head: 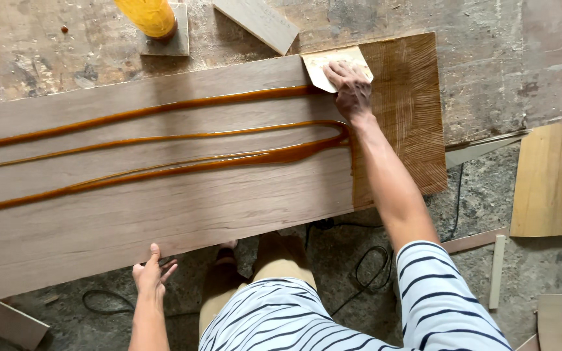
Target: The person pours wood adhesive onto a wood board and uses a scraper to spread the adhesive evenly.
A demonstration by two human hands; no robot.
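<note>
Right hand (351, 88) presses a scraper (328, 65) at the board's (164, 214) far edge; open left hand (149, 273) steadies the near edge.

We see amber-brown glue lines (164, 140) streaking a pale grey-brown board (164, 214), its right end (404, 117) combed dark brown; a cream scraper (323, 65); a yellow bottle (147, 16) upper left; a navy-and-white striped shirt (281, 325).
</note>
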